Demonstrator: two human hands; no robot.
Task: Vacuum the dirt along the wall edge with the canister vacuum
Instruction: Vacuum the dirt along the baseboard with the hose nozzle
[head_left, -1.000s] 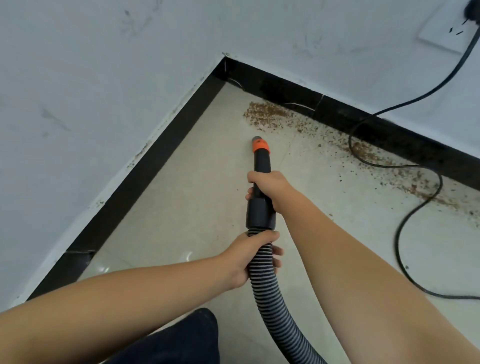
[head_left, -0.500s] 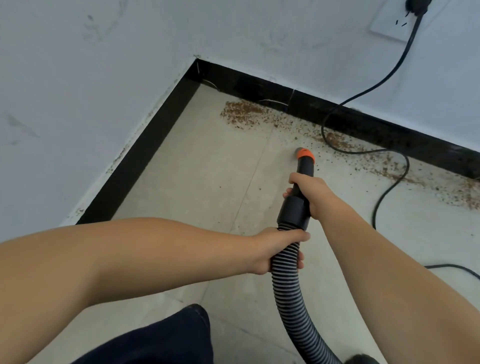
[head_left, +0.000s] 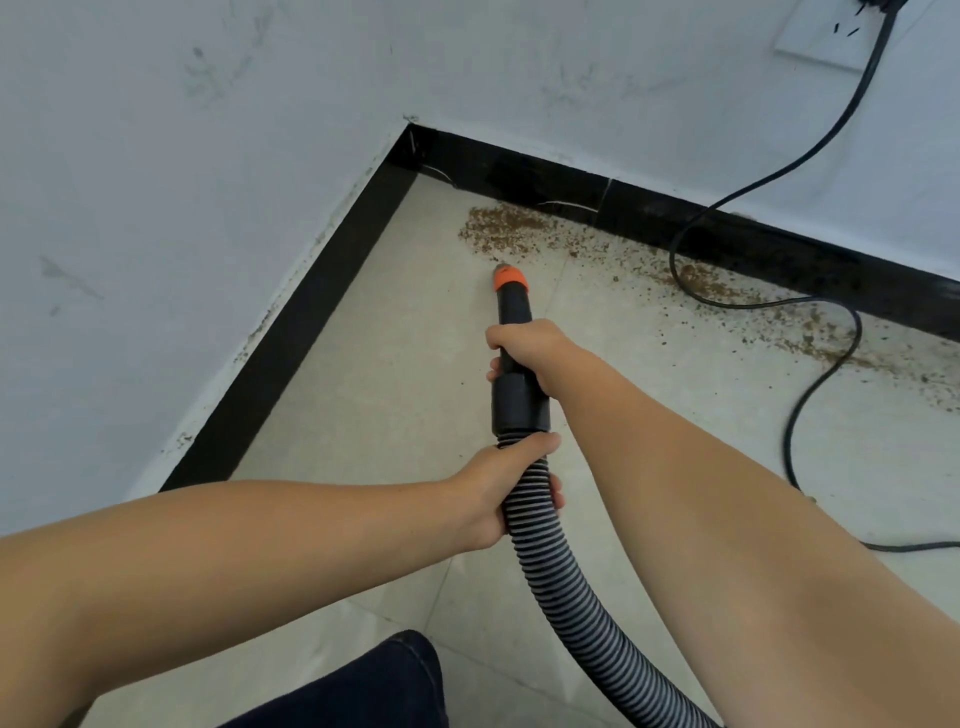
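I am looking down into a floor corner where two white walls meet above a black baseboard (head_left: 322, 312). Compared with half a second ago, the orange-tipped nozzle (head_left: 510, 280) is now sitting further toward the corner, at the near edge of the thick brown patch, after having been out beside the power cord (head_left: 810, 395) in the middle of the strip. I am judging this as the sweep coming back to its starting end, with most of the cleaning still ahead.

My right hand (head_left: 530, 351) is wrapping around the black rigid tube just behind the nozzle, fingers curled tight round it. My left hand (head_left: 501, 491) is gripping the ribbed grey-and-black hose (head_left: 566, 587) right below the tube's collar, thumb lying over the top. The hose is curving away to the bottom edge of the frame; the canister itself is out of view.

The dirt (head_left: 506, 234) is looking like fine brown crumbs, densest in a patch at upper centre against the far baseboard, then thinning into a scattered trail running to the right edge of the frame. The cord is looping across that trail from a wall socket (head_left: 826, 41) at upper right, and I am expecting it to get in the nozzle's way. My dark trouser knee (head_left: 374, 686) is showing at the bottom.
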